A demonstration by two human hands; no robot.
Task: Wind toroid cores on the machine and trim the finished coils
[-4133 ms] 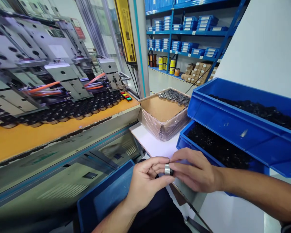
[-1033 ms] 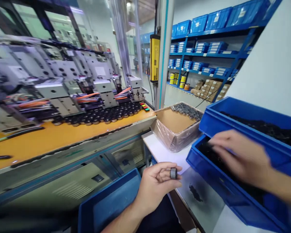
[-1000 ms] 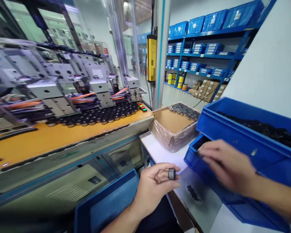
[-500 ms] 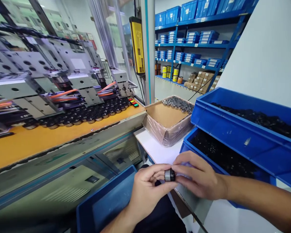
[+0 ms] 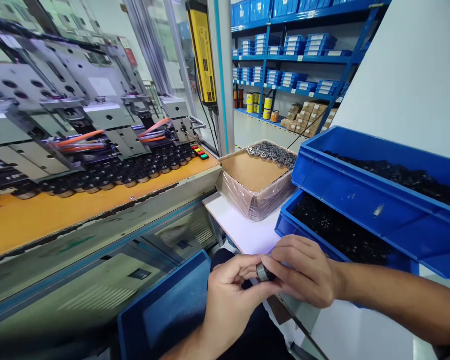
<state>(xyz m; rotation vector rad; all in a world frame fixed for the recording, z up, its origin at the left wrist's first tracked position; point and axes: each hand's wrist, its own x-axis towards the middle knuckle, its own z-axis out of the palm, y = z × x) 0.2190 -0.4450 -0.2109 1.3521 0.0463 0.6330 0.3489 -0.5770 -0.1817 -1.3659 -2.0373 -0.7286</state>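
Observation:
A small round part [image 5: 263, 273], with a grey metal ring and a black end, is held between my two hands above my lap. My left hand [image 5: 232, 287] grips it from the left with thumb and fingers. From the right, my right hand [image 5: 303, 267] closes its fingers over the black end and hides most of it. Beyond the hands, a plastic-wrapped cardboard box [image 5: 254, 202] holds many small metal parts [image 5: 272, 152] along its back side.
Two stacked blue bins [image 5: 352, 187] with black parts stand on the right. At left, an orange bench [image 5: 60, 212] carries rows of black round parts under a machine. A blue tray [image 5: 172, 305] lies low beside my left arm. Shelves stand behind.
My right hand has closed further over the black end of the part, and its fingers now cover more of it. The camera view has shifted slightly.

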